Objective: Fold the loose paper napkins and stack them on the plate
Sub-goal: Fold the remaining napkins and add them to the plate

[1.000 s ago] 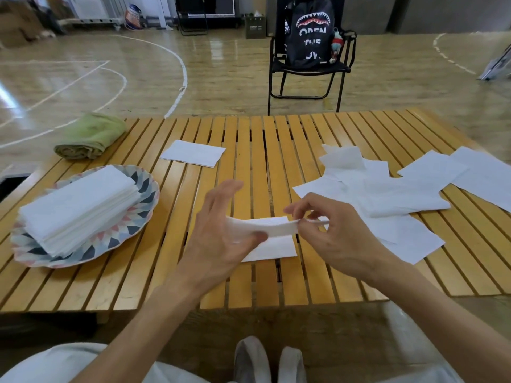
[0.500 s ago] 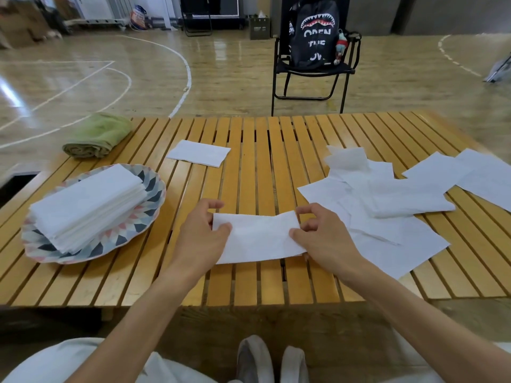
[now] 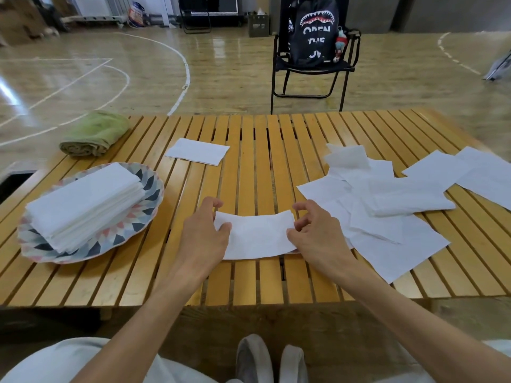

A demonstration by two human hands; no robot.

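A folded white napkin (image 3: pixel 258 235) lies flat on the slatted wooden table (image 3: pixel 249 286) near its front edge. My left hand (image 3: pixel 203 233) pinches its left end between thumb and fingers. My right hand (image 3: pixel 318 230) pinches its right end the same way. At the left, a patterned plate (image 3: pixel 132 225) carries a stack of folded napkins (image 3: pixel 83 200). A heap of loose unfolded napkins (image 3: pixel 387 211) spreads over the right side of the table. One more folded napkin (image 3: pixel 197 151) lies alone toward the back middle.
A rolled green towel (image 3: pixel 95 134) sits at the table's back left corner. Behind the table, a black folding chair (image 3: pixel 312 76) with a dark backpack (image 3: pixel 313 29) stands on the gym floor. My knees and shoes show below the front edge.
The napkin was held up between both hands a second ago; it now lies flat on the table, with both hands still at its ends.
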